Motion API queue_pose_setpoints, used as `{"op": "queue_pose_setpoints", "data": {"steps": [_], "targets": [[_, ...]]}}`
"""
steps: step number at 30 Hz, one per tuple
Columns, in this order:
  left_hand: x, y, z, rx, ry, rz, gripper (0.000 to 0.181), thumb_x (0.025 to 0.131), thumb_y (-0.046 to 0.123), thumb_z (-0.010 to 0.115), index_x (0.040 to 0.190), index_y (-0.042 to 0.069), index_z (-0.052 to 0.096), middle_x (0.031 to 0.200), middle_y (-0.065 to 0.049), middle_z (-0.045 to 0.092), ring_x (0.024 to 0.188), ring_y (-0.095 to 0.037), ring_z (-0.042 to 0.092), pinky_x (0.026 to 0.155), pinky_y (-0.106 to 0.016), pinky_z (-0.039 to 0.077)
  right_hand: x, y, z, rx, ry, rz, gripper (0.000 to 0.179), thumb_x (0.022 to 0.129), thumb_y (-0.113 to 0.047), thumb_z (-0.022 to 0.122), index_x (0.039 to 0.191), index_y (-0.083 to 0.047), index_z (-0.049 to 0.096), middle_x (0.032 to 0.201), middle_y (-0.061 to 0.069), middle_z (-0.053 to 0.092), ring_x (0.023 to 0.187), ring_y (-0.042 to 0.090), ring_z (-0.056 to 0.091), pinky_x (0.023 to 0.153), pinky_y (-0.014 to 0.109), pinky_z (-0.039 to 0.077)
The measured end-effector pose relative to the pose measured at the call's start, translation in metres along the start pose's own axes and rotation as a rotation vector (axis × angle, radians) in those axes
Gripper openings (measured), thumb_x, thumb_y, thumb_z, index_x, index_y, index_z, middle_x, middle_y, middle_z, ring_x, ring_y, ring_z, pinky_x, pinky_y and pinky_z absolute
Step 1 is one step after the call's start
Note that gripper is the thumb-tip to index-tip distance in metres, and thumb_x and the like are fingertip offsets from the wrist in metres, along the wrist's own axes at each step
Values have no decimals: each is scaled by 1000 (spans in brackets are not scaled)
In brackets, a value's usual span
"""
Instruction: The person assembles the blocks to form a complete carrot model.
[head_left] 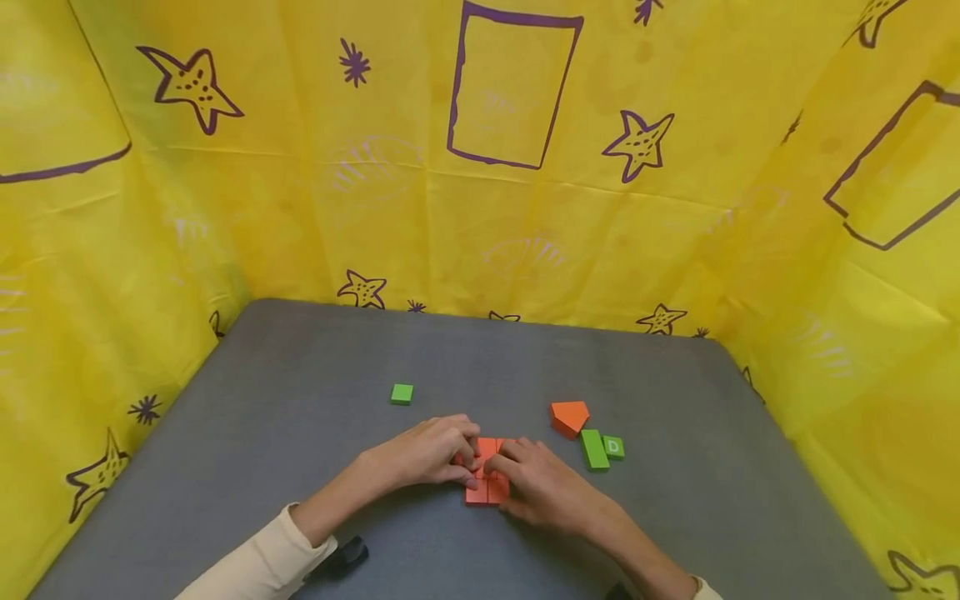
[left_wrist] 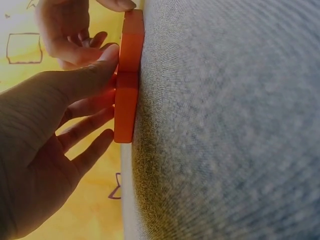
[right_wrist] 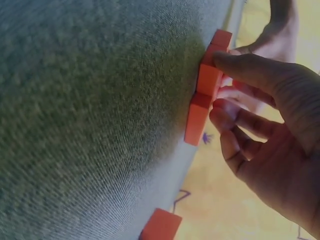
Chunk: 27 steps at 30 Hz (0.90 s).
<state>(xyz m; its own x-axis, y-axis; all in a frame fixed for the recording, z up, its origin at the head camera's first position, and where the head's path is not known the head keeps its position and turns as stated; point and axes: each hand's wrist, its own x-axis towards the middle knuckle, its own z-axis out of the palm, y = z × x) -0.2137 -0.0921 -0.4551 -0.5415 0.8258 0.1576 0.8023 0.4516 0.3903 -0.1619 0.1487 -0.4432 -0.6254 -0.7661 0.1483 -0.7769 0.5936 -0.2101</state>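
Several flat red blocks [head_left: 477, 493] lie side by side in a cluster on the grey table, partly hidden under the fingers. My left hand [head_left: 431, 451] grips the cluster's left side, its thumb at the near-left block and its fingers bent over the far part. From the right, my right hand [head_left: 553, 490] holds the blocks with its thumb at the near side and fingertips on top. The left wrist view has the thumb at the edge of the red blocks [left_wrist: 127, 107]. In the right wrist view the thumb presses the side of a red block [right_wrist: 209, 77].
An orange five-sided block [head_left: 570, 417] lies right of the cluster, close to a green rectangular block [head_left: 594, 450] and a green square block with a letter D [head_left: 613, 447]. Another green block [head_left: 402, 394] sits farther back on the left. Yellow patterned cloth [head_left: 420, 208] surrounds the table.
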Motion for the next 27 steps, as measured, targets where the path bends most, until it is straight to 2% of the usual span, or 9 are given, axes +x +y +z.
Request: {"op": "queue_pose_setpoints", "data": {"steps": [5, 8, 12, 16, 18, 20, 22, 27], "targets": [[-2, 0, -1, 3, -4, 6, 18, 88, 34, 84, 83, 18, 81, 88, 9, 61, 84, -2, 48, 73, -15, 41, 0, 3, -7, 42, -41, 27, 30, 91, -27, 83, 115, -17, 69, 110, -3, 63, 97, 11, 54, 85, 27, 46], [-2, 1, -2, 27, -39, 23, 18, 90, 35, 83, 86, 18, 82, 92, 9, 63, 86, -2, 50, 75, -17, 44, -2, 13, -18, 44, -21, 68, 25, 96, -26, 77, 117, -14, 71, 108, -1, 64, 95, 11, 56, 85, 29, 50], [-2, 1, -6, 57, -108, 52, 16, 94, 34, 79, 93, 18, 81, 98, 8, 64, 91, -3, 52, 82, -19, 49, -11, 46, -36, 3, 88, 142, 18, 98, -13, 73, 115, -7, 72, 106, 4, 69, 95, 17, 64, 85, 36, 57], [-3, 3, -9, 69, -142, 90, 13, 97, 30, 75, 93, 18, 80, 101, 7, 64, 93, -4, 52, 84, -19, 49, -27, 86, -49, 43, 167, 269, 17, 98, 1, 66, 114, -1, 71, 108, 12, 74, 100, 27, 70, 87, 46, 59], [-3, 4, -11, 74, -154, 99, 13, 98, 29, 74, 94, 19, 80, 102, 7, 64, 92, -4, 51, 83, -18, 48, -35, 103, -50, 83, 162, 309, 21, 98, 8, 60, 115, 1, 71, 110, 15, 75, 102, 31, 72, 88, 49, 60], [-5, 4, -12, 80, -167, 99, 12, 99, 28, 73, 95, 19, 79, 102, 7, 64, 91, -4, 49, 82, -17, 47, -39, 116, -49, 97, 123, 314, 26, 97, 11, 57, 116, 2, 72, 111, 15, 76, 103, 33, 73, 89, 50, 59], [-6, 4, -13, 84, -180, 94, 12, 100, 27, 72, 97, 19, 80, 103, 8, 63, 90, -3, 48, 81, -16, 46, -41, 124, -47, 55, 72, 314, 28, 96, 11, 56, 115, 0, 73, 109, 12, 77, 100, 31, 73, 89, 51, 59], [-7, 4, -15, 78, -185, 97, 11, 100, 24, 71, 101, 19, 81, 106, 8, 65, 91, -3, 50, 83, -16, 47, -41, 137, -43, -160, 25, 419, 21, 89, 4, 68, 106, -4, 76, 96, 6, 72, 87, 26, 66, 83, 51, 57]]}}
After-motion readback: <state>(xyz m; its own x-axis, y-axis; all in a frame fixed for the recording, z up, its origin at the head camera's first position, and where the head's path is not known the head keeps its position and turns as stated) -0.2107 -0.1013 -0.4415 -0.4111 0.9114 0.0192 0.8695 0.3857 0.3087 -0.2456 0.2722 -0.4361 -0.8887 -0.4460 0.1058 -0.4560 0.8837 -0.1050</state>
